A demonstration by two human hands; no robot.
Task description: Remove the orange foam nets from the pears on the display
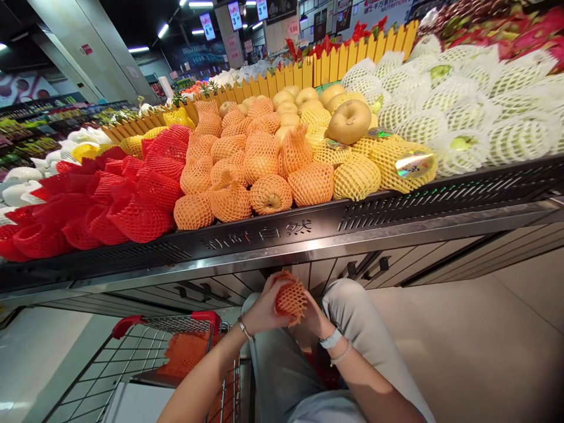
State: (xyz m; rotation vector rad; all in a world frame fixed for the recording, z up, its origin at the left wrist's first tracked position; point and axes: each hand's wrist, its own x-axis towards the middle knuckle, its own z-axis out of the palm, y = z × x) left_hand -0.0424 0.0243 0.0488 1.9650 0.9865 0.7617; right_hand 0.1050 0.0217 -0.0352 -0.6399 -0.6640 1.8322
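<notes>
Low in front of my knees, my left hand (268, 306) and my right hand (314, 314) are closed around an orange foam fruit net (291, 299) from either side. The net is rounded out, but whether a fruit is inside cannot be seen. Above them, on the display, round tan fruits (271, 195) sit in orange foam nets. Others in yellow nets (356, 176) are just to their right, with one bare tan fruit (349, 121) on top of them.
Red-wrapped fruits (141, 197) and white-netted green fruits (460, 144) flank the display, behind a black front rail (264, 232). Cabinet doors with handles (376, 267) are below. A shopping cart (127, 335) holding orange nets (187, 352) stands at my left.
</notes>
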